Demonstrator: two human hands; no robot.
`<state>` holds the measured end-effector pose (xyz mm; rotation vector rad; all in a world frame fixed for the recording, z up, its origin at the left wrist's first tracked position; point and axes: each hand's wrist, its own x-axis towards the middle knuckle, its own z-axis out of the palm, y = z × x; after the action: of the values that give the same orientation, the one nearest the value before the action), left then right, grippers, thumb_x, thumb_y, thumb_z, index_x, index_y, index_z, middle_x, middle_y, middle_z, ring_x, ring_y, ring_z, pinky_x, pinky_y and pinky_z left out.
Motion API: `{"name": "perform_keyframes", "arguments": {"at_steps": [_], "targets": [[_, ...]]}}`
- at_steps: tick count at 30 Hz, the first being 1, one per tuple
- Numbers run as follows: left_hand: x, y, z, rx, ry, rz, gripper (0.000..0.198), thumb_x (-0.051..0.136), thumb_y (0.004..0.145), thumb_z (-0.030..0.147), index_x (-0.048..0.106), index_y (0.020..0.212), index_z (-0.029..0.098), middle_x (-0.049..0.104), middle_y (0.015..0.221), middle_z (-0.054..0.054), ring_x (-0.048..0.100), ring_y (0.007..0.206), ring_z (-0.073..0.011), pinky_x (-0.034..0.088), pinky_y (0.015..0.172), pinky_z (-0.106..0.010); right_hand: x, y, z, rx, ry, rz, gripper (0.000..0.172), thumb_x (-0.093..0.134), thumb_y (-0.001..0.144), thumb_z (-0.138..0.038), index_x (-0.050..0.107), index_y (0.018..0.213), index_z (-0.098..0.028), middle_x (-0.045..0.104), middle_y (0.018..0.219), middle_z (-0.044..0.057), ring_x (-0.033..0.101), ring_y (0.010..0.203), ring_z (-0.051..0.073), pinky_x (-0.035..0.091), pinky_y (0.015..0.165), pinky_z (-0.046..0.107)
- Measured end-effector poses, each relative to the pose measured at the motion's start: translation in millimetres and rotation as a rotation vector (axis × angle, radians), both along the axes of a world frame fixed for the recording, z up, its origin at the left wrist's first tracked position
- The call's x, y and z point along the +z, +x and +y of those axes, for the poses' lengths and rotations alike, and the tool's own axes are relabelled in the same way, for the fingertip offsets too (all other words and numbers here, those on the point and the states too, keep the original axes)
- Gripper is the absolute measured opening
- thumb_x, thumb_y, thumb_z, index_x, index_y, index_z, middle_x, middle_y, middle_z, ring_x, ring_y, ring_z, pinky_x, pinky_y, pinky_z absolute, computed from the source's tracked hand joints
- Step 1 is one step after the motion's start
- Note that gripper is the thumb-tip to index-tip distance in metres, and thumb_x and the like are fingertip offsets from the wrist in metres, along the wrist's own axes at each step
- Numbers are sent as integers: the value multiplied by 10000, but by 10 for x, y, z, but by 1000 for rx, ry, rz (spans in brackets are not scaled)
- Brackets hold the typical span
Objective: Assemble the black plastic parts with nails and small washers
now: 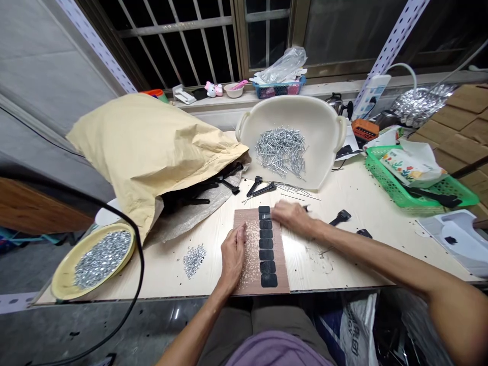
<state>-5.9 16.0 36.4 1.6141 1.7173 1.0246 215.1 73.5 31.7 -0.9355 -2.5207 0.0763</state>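
A brown board lies at the table's front edge, with a column of black rounded pads down it and pale specks scattered to their left. My left hand rests along the board's left side, fingers extended and close together, holding nothing I can see. Blurred by motion, my right hand is at the upper end of the column, its fingers curled. A small dark tip shows beyond that hand, but what it grips is hidden. Black plastic clips lie behind the board, another black clip to the right.
A white basin of metal pins leans at the back. Small metal pieces lie left of the board, near a yellow bowl of similar pieces. A large paper sack spills black parts. At right stands a green basket.
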Motion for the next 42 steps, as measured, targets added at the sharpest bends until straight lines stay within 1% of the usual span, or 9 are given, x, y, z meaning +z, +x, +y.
{"name": "perform_keyframes", "arguments": {"at_steps": [4, 9, 13, 17, 22, 29, 35, 39, 42], "targets": [[-8, 4, 2, -6, -6, -2, 422, 351, 937, 394, 633, 1142, 156, 675, 975, -86, 620, 908, -192, 483, 800, -314, -84, 8, -171, 298, 36, -107, 237, 354, 950, -137, 575, 866, -160, 548, 746, 12, 449, 693, 111, 341, 535, 221], [-17, 3, 3, -4, 8, 7, 419, 350, 936, 389, 637, 1133, 156, 676, 942, -81, 620, 909, -196, 482, 810, -322, -4, 26, 134, -99, 23, -87, 316, 311, 983, -269, 566, 841, -149, 539, 764, 34, 430, 731, 131, 307, 538, 231], [-15, 7, -1, -5, 15, 18, 415, 347, 936, 383, 647, 1112, 156, 677, 916, -77, 625, 896, -196, 486, 803, -320, 44, 39, 289, -72, 21, -111, 382, 253, 992, -313, 560, 820, -164, 524, 766, 38, 424, 766, 148, 297, 547, 244], [-12, 9, -2, -10, 34, 33, 414, 340, 938, 381, 648, 1109, 164, 680, 913, -72, 628, 883, -193, 490, 793, -318, 14, -10, 55, -27, -12, -86, 359, 244, 992, -264, 557, 849, -160, 517, 765, 36, 426, 734, 142, 314, 534, 240], [-3, 17, -11, -3, 29, 24, 422, 339, 939, 384, 641, 1120, 152, 682, 935, -83, 630, 884, -197, 496, 779, -326, 3, 102, -463, 181, -32, -112, 248, 345, 967, -203, 572, 871, -182, 541, 750, 3, 451, 695, 122, 350, 555, 240], [-7, 14, -26, -14, 21, -9, 405, 341, 943, 367, 644, 1107, 154, 675, 1042, -93, 628, 931, -203, 493, 814, -335, 174, 768, -653, -59, -37, -217, 204, 450, 928, -273, 613, 838, -189, 588, 806, 46, 490, 737, 146, 343, 592, 267], [10, 50, -69, -30, 80, -79, 324, 408, 926, 341, 676, 1033, 193, 677, 1022, -70, 620, 942, -193, 481, 839, -325, 356, 379, -97, -169, 219, -244, 193, 443, 926, -215, 636, 914, -204, 644, 980, 56, 492, 867, 194, 332, 662, 299], [58, -145, -262, 13, 115, -62, 291, 445, 912, 324, 674, 1046, 202, 661, 933, -66, 617, 841, -168, 491, 741, -284, 201, -139, 611, -147, 230, -200, 205, 436, 929, -243, 628, 962, -178, 643, 963, 78, 491, 865, 208, 327, 680, 307], [49, -578, -438, 133, 164, 46, 271, 464, 903, 315, 671, 1045, 214, 644, 914, -66, 603, 838, -169, 482, 726, -283, 3, -379, 979, -115, 164, -192, 191, 508, 895, -323, 626, 945, -182, 637, 894, 74, 499, 851, 214, 323, 709, 319]]}}
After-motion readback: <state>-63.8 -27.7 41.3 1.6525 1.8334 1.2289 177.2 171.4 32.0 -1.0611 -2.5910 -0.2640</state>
